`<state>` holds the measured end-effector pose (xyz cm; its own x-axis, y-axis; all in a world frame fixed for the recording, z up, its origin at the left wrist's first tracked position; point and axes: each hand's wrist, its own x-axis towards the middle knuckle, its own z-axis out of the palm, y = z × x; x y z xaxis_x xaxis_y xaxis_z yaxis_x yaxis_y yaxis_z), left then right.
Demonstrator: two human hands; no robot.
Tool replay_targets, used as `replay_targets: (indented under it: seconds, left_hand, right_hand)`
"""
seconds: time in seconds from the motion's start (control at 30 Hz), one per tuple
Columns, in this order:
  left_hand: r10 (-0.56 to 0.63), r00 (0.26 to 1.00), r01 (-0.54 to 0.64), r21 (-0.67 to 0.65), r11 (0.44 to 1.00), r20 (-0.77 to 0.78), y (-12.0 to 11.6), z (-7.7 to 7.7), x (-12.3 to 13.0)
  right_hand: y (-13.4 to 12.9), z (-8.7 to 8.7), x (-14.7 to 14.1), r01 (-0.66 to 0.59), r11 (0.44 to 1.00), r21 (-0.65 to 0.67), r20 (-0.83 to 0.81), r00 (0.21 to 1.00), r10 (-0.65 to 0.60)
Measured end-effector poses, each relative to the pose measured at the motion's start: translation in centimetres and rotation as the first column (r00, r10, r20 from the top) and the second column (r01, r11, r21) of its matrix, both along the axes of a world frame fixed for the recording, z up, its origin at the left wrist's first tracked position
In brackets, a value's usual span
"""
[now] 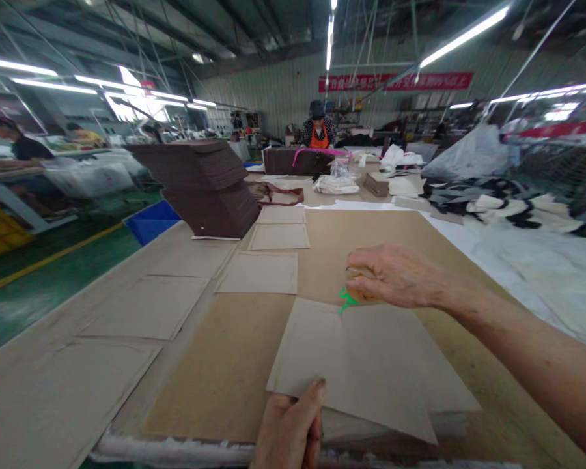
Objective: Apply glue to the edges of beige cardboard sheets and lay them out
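Right hand (395, 277) is gripping an amber container (361, 273), its green tip (348, 298) at the sheet's (356, 365) far edge.
Left hand (288, 433) is pinching the sheet near the bench's (185, 449) near edge, best steadying it flat.

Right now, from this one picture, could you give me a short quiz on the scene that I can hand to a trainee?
1. Multiple choice. What is the left hand holding?
A) a clear plastic bag
B) the near edge of a pale sheet
C) a strip of pink cloth
2. True or false. The right hand is closed around a small amber object, and the dark brown stack stands to its left.
3. Fill in the colour. The person in the background wears an ____ apron.

Key: 1 B; 2 true; 3 orange.
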<state>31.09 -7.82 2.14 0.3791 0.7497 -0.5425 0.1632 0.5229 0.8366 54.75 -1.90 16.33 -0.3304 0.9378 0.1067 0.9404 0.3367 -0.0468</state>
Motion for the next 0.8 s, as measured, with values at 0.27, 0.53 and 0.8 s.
replay_targets:
  seconds: [0.27, 0.53, 0.8]
  left_hand:
    - [0.014, 1.0, -0.014, -0.002, 1.0, -0.012, -0.1, -0.2, -0.2]
    - [0.025, 0.999, -0.022, 0.072, 0.997, -0.046, -0.1, -0.5, 0.0]
    - [0.0, 0.997, 0.006, 0.071, 0.997, -0.08, 0.0, -0.5, -0.1]
  right_hand:
    - [-2.5, 0.1, 3.9, 0.128, 0.99, -0.063, 0.025, 0.992, -0.126]
    - [-0.8, -0.4, -0.3, 0.011, 0.999, 0.036, -0.044, 0.999, -0.009]
    - [-4.2, -0.4, 6.1, 0.188, 0.979, -0.078, -0.023, 0.981, -0.19]
